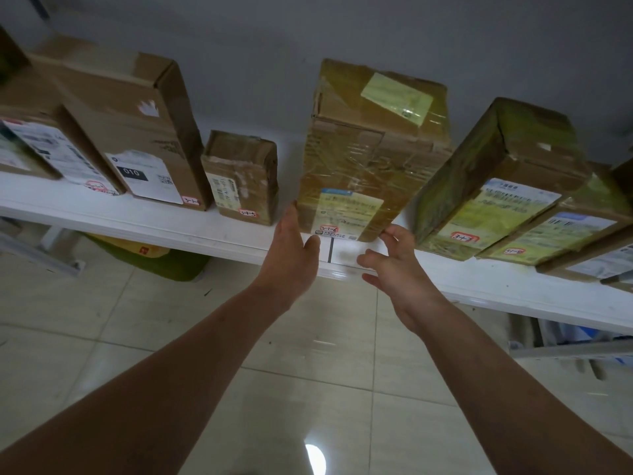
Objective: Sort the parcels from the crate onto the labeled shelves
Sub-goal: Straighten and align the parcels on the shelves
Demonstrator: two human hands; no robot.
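- Floor (pixel 308 389), lower frame: pale glossy tiles, with one ceiling light mirrored at bottom centre.
- Left hand (pixel 294 250), centre: fingers straight and released, laid flat against the lower left edge of the taped parcel.
- Right hand (pixel 394 269), centre right: fingers loosely curved and spread, grasping nothing. The fingertips lie at the parcel's lower right corner; whether they touch it is unclear.
- Shelf (pixel 479 279), a white board crossing mid-frame: its front edge carries a short black divider mark just below the parcel.
- Taped parcel (pixel 363 149), centre: a brown carton standing upright on the shelf, with a sticker (pixel 329 230) reading "3-1-6" at its foot. The glossy clear tape probably makes it slippery. The walls look stiff, though creased near the top. Its weight cannot be judged. Palms pressed low on the two opposite side faces would likely hold it best.
- Neighbours: a small parcel (pixel 243 176) marked "3-1-5" stands apart at left; a yellow-green parcel (pixel 493 180) marked "3-1-7" stands near at right.
- Wall (pixel 308 29), upper frame: plain grey.
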